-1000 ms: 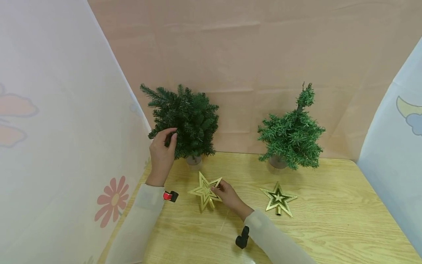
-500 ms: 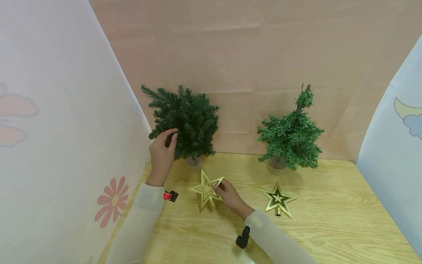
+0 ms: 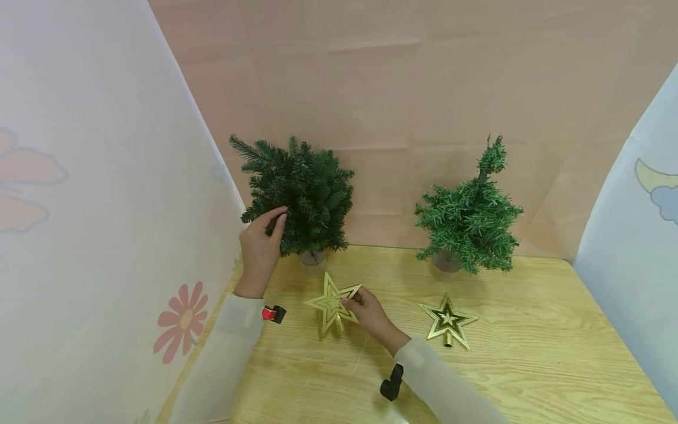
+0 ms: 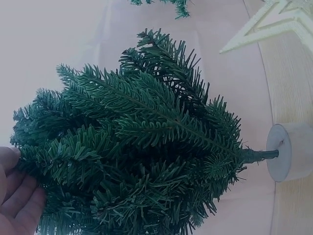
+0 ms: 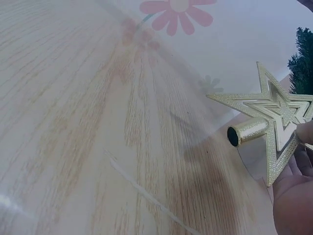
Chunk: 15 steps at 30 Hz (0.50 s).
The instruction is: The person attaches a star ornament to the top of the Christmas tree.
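My left hand (image 3: 259,253) pinches the left side of the dark green tree (image 3: 315,194) between thumb and forefinger. In the left wrist view, curled fingers (image 4: 22,200) meet the branch tips of that tree (image 4: 146,127). Just in front of its round base (image 3: 313,262), my right hand (image 3: 375,318) grips a gold star (image 3: 332,302) by its right side, above the table. The right wrist view shows the star (image 5: 283,112) with its hollow stem (image 5: 252,130) pointing left, held by my right hand (image 5: 293,200).
A lighter green tree (image 3: 471,221) with a thin raised top stands at the back right. A second gold star (image 3: 447,320) lies in front of it on the wooden table (image 3: 529,341). Fabric walls (image 3: 122,176) border the left, back and right.
The gold star in my right hand has shifted slightly to the right and tilted a little more upright. My left hand has stayed at the dark green tree.
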### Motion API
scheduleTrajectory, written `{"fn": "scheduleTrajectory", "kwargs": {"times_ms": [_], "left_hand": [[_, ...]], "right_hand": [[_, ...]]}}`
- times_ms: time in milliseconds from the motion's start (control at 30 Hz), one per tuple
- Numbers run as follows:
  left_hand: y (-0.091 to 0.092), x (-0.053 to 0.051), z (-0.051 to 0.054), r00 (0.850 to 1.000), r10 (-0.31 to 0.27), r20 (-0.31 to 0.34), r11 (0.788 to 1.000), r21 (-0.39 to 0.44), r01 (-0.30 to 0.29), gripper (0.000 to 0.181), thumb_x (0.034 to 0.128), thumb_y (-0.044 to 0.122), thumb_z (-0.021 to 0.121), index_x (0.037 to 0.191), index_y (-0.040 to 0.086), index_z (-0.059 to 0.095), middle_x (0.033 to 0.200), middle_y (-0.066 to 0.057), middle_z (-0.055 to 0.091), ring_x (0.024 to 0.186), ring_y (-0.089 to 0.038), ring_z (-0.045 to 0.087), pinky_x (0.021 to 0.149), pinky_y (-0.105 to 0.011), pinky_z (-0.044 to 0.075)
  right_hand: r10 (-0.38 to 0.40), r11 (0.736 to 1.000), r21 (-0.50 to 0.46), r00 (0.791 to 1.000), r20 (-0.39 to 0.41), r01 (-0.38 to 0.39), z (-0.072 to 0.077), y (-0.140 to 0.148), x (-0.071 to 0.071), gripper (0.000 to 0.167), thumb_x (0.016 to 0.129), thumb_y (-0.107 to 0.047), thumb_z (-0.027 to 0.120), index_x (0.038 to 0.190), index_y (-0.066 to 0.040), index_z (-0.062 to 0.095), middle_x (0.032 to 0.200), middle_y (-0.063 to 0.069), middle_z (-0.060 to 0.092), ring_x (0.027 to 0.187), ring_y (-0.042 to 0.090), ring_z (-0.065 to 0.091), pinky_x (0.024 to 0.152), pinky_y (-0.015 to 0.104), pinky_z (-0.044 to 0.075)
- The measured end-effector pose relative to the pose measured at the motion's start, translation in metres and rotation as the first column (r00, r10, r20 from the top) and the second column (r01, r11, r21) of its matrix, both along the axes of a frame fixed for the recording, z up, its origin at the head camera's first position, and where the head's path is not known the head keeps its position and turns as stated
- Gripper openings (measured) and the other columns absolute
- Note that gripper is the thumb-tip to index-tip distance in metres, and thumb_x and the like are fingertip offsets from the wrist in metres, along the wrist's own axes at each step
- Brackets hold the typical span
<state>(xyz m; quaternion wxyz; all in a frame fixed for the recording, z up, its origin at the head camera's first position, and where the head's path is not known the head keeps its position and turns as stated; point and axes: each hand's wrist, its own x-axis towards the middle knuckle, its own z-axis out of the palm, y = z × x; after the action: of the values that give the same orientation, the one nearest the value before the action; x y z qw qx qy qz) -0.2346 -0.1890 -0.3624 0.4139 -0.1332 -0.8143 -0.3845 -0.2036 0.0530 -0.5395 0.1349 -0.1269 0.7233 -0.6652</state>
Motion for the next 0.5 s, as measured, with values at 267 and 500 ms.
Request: {"fn": "scheduleTrajectory", "kwargs": {"times_ms": [267,500], "left_hand": [[-0.002,-0.001,0.0,1.0,0.004,0.022,1.0,0.004,-0.004,0.026,0.0976,0.023,0.062,0.117,0.01,0.072,0.11,-0.006,0.071,0.097,-0.021,0.069,0.08,-0.039,0.056],[-0.003,0.0,0.0,0.999,0.005,0.033,1.0,-0.006,-0.005,0.026,0.0975,0.025,0.062,0.116,0.011,0.073,0.11,-0.006,0.072,0.096,-0.02,0.069,0.08,-0.037,0.057]], "right_hand": [[-0.045,0.998,-0.03,0.998,0.035,0.046,0.004,0.001,-0.004,0.027,0.1,-0.029,0.058,0.106,-0.004,0.051,0.072,0.0,0.04,0.059,0.015,0.033,0.056,0.028,0.034],[-0.07,0.995,-0.07,0.994,0.08,0.075,0.031,0.012,-0.002,0.031,0.102,-0.021,0.055,0.123,0.001,0.052,0.06,-0.001,0.036,0.047,0.011,0.028,0.048,0.027,0.03]]}}
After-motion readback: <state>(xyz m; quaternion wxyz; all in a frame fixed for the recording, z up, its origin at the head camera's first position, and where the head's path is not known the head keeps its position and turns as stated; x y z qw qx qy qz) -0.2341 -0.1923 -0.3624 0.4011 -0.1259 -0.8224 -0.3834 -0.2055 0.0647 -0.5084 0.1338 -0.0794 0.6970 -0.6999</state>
